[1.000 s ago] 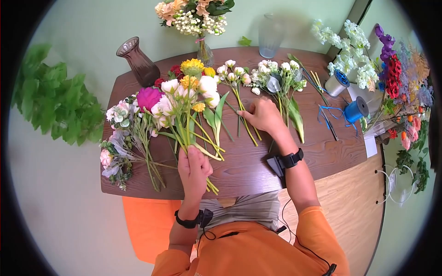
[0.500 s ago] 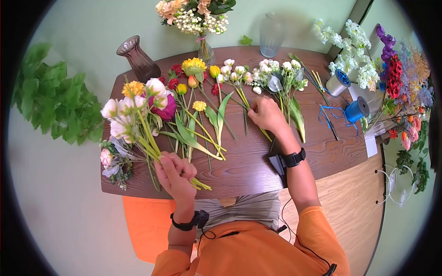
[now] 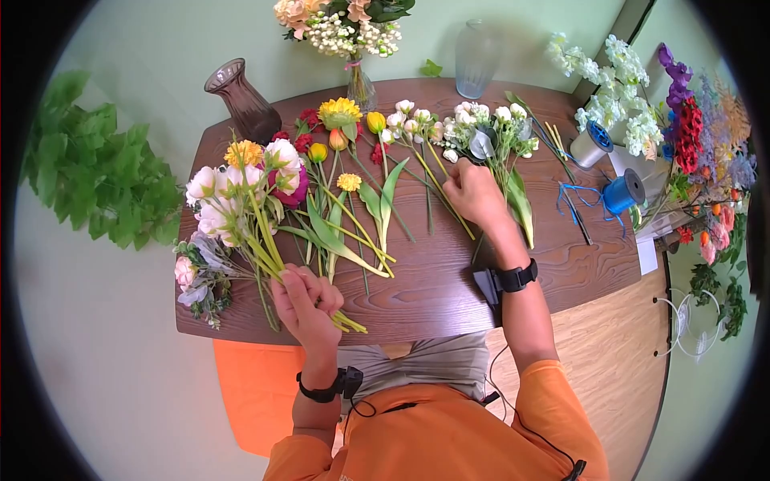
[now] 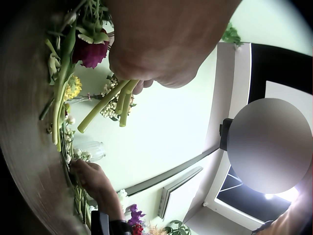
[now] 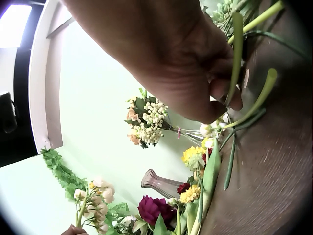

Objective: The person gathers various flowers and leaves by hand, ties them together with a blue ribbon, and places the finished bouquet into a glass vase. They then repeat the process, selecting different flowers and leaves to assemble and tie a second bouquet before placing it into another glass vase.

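Observation:
My left hand [image 3: 309, 309] grips the green stems [image 4: 100, 107] of a bunch of white peonies [image 3: 218, 216] with an orange-yellow flower [image 3: 243, 153] among them. The blooms lean up and left over the table's left side, and the cut stem ends poke out below the fist. My right hand [image 3: 480, 196] is at the back right of the table, its thumb and fingers pinching a green flower stem [image 5: 236, 54]. Small white flowers [image 3: 411, 120] lie just beyond it. Beside that hand is a bunch of white blooms with grey-green leaves [image 3: 481, 144].
Yellow tulips [image 3: 318, 152], a magenta peony [image 3: 290, 188] and pink flowers [image 3: 185, 273] lie on the wooden table [image 3: 433, 301]. A purple glass vase [image 3: 245, 100], a clear vase [image 3: 477, 60] and a filled vase [image 3: 360, 84] stand behind. Ribbon spools [image 3: 622, 192] sit right.
My left hand has carried the peony bunch left, uncovering the tulips. The right hand has shifted slightly right and drawn its fingers in; the small white flowers have moved a little.

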A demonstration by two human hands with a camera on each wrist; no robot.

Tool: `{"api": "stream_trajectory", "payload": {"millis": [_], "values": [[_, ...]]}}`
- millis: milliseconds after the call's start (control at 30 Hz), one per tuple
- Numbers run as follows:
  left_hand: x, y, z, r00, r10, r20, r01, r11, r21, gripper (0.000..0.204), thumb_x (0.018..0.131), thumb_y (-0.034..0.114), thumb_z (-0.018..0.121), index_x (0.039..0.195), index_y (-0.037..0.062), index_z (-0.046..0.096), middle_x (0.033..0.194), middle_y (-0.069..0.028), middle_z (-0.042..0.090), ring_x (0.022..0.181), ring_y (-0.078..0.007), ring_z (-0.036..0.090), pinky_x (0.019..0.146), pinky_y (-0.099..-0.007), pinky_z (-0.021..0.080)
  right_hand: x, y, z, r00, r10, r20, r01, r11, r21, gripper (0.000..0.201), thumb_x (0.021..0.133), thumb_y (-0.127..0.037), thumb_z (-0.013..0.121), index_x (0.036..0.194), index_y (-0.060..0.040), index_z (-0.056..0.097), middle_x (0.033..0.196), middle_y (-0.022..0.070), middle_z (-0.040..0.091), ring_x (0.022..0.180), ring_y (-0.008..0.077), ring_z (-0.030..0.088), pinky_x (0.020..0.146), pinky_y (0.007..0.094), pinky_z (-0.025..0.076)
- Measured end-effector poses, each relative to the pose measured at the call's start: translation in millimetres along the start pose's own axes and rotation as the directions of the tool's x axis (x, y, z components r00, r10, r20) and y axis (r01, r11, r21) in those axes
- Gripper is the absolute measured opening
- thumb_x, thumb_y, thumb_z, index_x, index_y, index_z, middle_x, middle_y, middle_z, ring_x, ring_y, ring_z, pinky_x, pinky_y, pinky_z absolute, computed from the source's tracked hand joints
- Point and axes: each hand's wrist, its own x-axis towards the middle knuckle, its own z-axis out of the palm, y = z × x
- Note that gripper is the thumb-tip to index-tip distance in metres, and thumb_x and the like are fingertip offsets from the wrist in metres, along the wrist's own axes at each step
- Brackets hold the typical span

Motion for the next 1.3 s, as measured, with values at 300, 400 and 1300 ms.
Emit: {"api": "stream_trajectory", "payload": {"millis": [300,400,1300], "values": [[-1,0,1,0.999,-0.021,0.043,0.020,1.000,0.007,0.030,0.113,0.032,0.037,0.096,0.0082,0.042,0.066,0.0034,0.029,0.045,-0.0054,0.028,0.041,-0.0239,0.027,-5,-8,-3,0.992,-0.093,-0.083,0.082,0.988,-0.129,0.021,0.090,-0.017,0.065,0.100,0.0007,0.065,0.099,0.0258,0.070,0.091,0.0450,0.068,0.082,0.0526,0.055],[-2,3,3,0.999,-0.030,0.042,0.028,0.999,0.033,0.030,0.113,0.032,0.037,0.096,0.0083,0.041,0.065,0.0036,0.029,0.045,-0.0053,0.028,0.042,-0.0239,0.028,-1,-23,3,0.989,-0.149,-0.004,0.146,0.977,-0.155,0.024,0.089,-0.020,0.067,0.101,0.0001,0.064,0.100,0.0230,0.070,0.094,0.0434,0.069,0.083,0.0534,0.055],[-12,12,-12,0.994,-0.071,0.086,0.071,0.997,-0.004,0.027,0.114,0.031,0.036,0.100,0.0091,0.045,0.066,0.0041,0.029,0.046,-0.0050,0.027,0.041,-0.0237,0.026,2,-49,-34,0.992,-0.033,-0.118,0.048,0.991,0.128,0.026,0.088,-0.013,0.061,0.102,0.0056,0.073,0.079,0.0284,0.069,0.076,0.0450,0.070,0.075,0.0510,0.056]]}}
